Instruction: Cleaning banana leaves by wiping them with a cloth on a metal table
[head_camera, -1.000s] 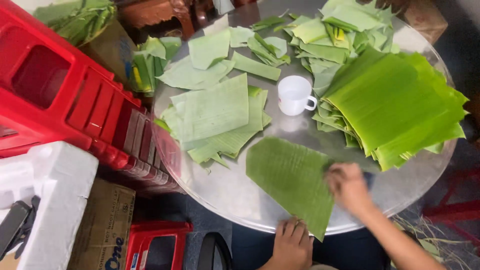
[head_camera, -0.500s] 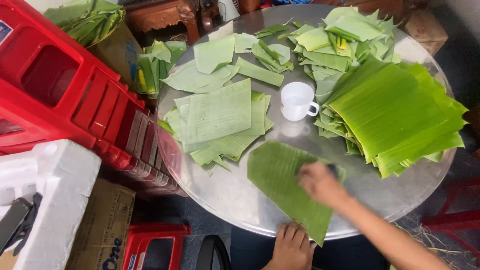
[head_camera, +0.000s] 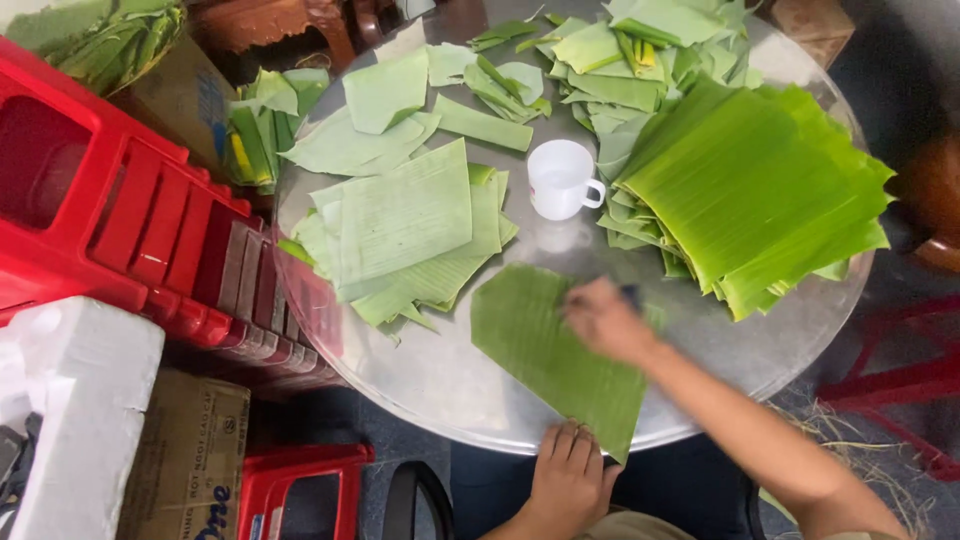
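A single green banana leaf piece (head_camera: 545, 350) lies flat at the near edge of the round metal table (head_camera: 440, 385). My left hand (head_camera: 570, 475) presses its near corner at the table's rim, fingers flat. My right hand (head_camera: 605, 318) rests on the leaf's far right part, closed around a small dark thing that is mostly hidden and blurred. A white cup (head_camera: 560, 178) stands just beyond the leaf.
A pale leaf stack (head_camera: 405, 235) lies to the left, a bright green leaf stack (head_camera: 750, 190) to the right, and loose leaf scraps (head_camera: 500, 85) at the back. Red plastic crates (head_camera: 110, 220), a white foam box (head_camera: 70, 400) and a cardboard box (head_camera: 190, 460) stand left of the table.
My right hand has slid leftward and away across the leaf, from its right edge toward its far middle. My left hand stays on the near corner.
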